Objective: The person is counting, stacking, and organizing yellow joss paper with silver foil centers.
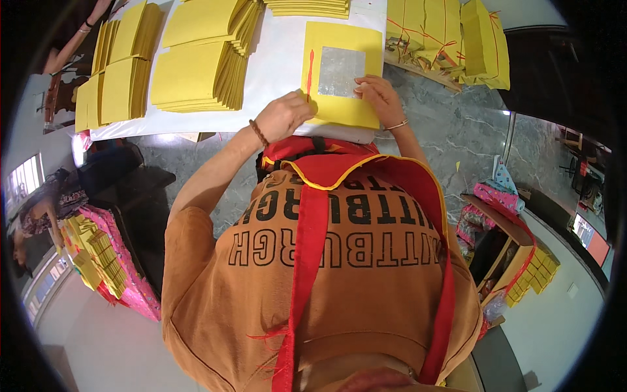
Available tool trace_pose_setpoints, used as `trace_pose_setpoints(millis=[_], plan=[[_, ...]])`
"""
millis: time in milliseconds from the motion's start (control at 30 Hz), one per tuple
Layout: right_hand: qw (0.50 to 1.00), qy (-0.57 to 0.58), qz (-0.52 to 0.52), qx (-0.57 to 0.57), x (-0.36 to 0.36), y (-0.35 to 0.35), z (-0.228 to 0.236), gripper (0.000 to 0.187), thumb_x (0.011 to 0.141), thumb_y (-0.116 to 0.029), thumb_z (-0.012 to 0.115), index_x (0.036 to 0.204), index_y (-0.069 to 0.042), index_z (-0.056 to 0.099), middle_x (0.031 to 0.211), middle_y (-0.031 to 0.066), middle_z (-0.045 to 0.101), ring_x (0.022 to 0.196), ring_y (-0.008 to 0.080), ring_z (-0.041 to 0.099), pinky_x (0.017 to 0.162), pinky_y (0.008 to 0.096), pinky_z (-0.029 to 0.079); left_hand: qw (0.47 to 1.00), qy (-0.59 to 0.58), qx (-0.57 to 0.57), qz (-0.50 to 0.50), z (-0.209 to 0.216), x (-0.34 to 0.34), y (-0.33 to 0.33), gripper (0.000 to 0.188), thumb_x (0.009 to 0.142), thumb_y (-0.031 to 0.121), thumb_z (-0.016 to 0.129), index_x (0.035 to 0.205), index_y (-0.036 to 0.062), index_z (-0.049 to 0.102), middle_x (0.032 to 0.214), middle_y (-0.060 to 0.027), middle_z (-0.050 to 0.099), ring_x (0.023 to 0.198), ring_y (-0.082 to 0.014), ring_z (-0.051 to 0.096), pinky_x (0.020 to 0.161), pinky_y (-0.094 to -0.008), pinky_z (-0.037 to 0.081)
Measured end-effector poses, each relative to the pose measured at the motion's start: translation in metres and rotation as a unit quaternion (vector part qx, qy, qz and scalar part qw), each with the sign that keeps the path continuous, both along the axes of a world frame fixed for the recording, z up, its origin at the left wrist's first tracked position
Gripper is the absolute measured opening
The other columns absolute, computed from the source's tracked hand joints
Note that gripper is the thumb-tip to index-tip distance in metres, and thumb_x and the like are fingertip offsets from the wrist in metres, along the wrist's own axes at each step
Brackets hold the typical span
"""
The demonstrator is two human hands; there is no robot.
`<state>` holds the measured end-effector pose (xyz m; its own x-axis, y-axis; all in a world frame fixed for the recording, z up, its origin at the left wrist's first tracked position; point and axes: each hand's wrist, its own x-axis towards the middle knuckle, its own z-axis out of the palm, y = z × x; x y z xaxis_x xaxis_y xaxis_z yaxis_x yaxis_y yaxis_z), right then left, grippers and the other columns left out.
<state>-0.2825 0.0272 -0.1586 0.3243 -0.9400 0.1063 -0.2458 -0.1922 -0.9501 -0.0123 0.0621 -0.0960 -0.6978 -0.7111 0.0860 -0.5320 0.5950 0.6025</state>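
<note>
In front of me on the table lies a yellow paper sheet (333,39), perhaps a stack of them, with a silver foil square (341,70) on its middle. A long narrow red mark or strip (310,68) runs down its left side. My left hand (285,116) rests at the sheet's lower left edge, fingers pressed together near the red strip's lower end. What lies between those fingertips is hidden. On the other side, my right hand (380,98) has its thumb and fingers drawn together at the foil's right edge.
Folded yellow paper stacks (189,77) cover the left of the white-covered table (271,65). Yellow bundles tied with red string (486,46) stand beyond its right side. At the far left another person's arm (72,42) reaches in. Pink-covered boxes (124,268) with yellow bundles stand lower left.
</note>
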Motion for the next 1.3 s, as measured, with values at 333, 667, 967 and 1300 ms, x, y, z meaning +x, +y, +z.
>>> trace_pose_setpoints(millis=[333,667,967,1300], plan=[[0.998,-0.008,0.056,0.005,-0.008,-0.007,0.013,0.05,0.095,-0.03,0.022,0.089,-0.002,0.063,0.108,0.0115,0.058,0.11,0.0237,0.045,0.099,0.0343,0.028,0.925,0.045,0.373,0.058,-0.008,0.012,-0.05,0.018,0.085,0.016,0.056,0.089,-0.0006,0.062,0.073,-0.0007,0.06,0.068,-0.0077,0.053,0.066,-0.0236,0.046],[0.987,-0.101,0.015,0.122,-0.01,-0.002,0.003,0.037,0.092,-0.028,0.034,0.1,-0.004,0.061,0.111,0.0085,0.056,0.11,0.0234,0.044,0.097,0.0334,0.03,0.889,0.107,0.441,0.07,-0.01,0.013,-0.056,0.023,0.082,0.02,0.056,0.092,0.0004,0.064,0.078,-0.003,0.062,0.073,-0.0098,0.058,0.066,-0.0252,0.05],[0.992,0.084,0.096,-0.026,-0.012,-0.006,0.014,0.034,0.074,-0.016,0.063,0.107,-0.009,0.059,0.114,0.0046,0.055,0.114,0.0238,0.042,0.097,0.0347,0.031,0.888,0.084,0.45,0.04,-0.01,0.015,-0.061,0.024,0.084,0.02,0.054,0.095,0.0009,0.064,0.082,-0.0041,0.063,0.074,-0.0106,0.059,0.067,-0.025,0.051],[0.984,0.089,0.115,-0.1,-0.013,-0.01,0.006,0.028,0.075,-0.013,0.062,0.103,-0.013,0.06,0.111,0.0017,0.058,0.112,0.023,0.044,0.098,0.0338,0.03,0.878,0.08,0.469,0.046,-0.006,0.016,-0.057,0.029,0.085,0.022,0.051,0.099,-0.0011,0.062,0.086,-0.0071,0.065,0.076,-0.0113,0.06,0.069,-0.0252,0.05]])
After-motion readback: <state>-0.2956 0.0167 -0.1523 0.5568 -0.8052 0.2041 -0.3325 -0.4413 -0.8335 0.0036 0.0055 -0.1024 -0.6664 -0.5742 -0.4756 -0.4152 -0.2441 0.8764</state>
